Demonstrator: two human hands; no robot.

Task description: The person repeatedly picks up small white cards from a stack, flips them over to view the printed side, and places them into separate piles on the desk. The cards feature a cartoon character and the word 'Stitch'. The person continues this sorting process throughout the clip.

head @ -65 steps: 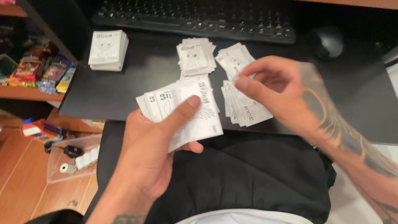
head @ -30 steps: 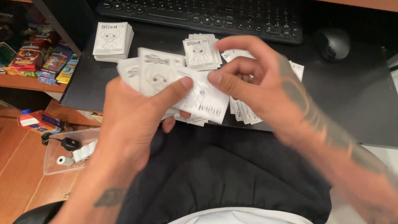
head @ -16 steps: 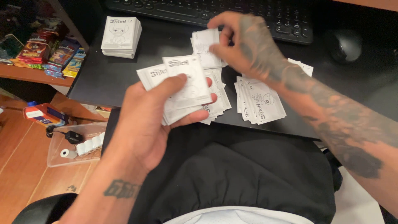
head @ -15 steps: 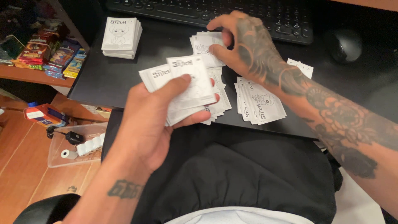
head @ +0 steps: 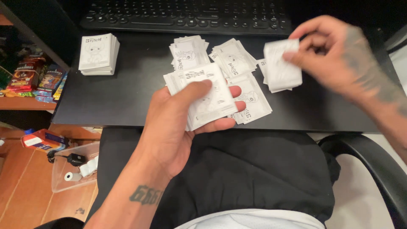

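Packet (head: 280,63) pinched by right hand (head: 335,53) fingertips (blurred)

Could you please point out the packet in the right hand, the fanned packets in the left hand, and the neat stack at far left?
single packet (head: 283,68), head view, middle.
fanned packets (head: 212,99), head view, top packet's face.
neat stack (head: 96,51), head view, top face.

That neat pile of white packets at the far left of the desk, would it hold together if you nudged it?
Probably not. The neat pile is just loose flat packets stacked squarely, so a push would likely shear it into a fan, like the splayed piles nearby. Each packet looks thin and light: the left hand holds a fanned bunch with only thumb and fingers.
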